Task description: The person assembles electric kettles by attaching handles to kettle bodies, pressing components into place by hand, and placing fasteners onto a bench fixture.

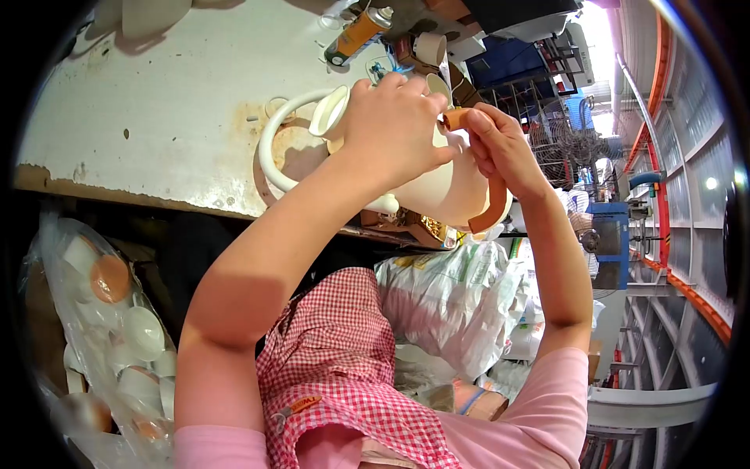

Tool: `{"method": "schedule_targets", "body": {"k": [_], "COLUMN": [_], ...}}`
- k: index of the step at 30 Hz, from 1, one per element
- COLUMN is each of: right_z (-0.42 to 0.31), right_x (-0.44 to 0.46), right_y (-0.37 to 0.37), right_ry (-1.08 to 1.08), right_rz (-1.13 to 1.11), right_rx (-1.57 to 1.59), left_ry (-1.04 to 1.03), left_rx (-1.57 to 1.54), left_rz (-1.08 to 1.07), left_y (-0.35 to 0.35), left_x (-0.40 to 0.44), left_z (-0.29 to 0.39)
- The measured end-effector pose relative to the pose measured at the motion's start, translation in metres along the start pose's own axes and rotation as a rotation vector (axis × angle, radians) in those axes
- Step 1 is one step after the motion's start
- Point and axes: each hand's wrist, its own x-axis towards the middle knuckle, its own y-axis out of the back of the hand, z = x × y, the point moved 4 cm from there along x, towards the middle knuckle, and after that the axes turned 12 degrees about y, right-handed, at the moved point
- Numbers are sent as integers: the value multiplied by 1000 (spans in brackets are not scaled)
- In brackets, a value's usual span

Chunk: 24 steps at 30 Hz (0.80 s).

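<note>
A large cream vessel [437, 191] lies at the table's edge, its rounded body partly hidden behind my hands. My left hand [398, 125] wraps over it with fingers bent, next to a cream spout-like opening [330, 112]. Between the thumb and fingers of my right hand [504, 148] is an orange-brown curved handle [494, 207]. The handle's upper end is close to the vessel's neck, and its lower end rests near the body. I cannot tell whether either end is joined on. A white curved tube [269, 148] loops around the spout side.
An orange spray can [358, 37] lies at the back of the white table [172, 102]. A clear plastic bag of white and orange pieces [144, 332] stands at lower left. White sacks [461, 301] sit below the table edge. A wire fan [558, 141] stands to the right.
</note>
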Motion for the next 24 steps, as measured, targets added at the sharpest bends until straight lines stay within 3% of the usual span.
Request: {"method": "schedule_targets", "body": {"k": [4,7,11,15,24], "right_z": [-8,-27,-49,-52,-48], "right_x": [1,4,2,6,5], "right_y": [-1,-1,-10,-8,-7], "right_ry": [-16,241,301,445,404], "right_rz": [-19,2,-71,-104,-109], "right_rx": [-74,-631,-825,-837,-926], "left_ry": [-11,-13,-52,-65,-110], "left_rx": [28,23,13,-31,-62], "left_rz": [-9,-15,-19,70,123], "left_y": [1,0,-2,-3,-3], "left_x": [-1,1,1,-1,-1], "left_z": [-1,-1,-1,-1,1]}}
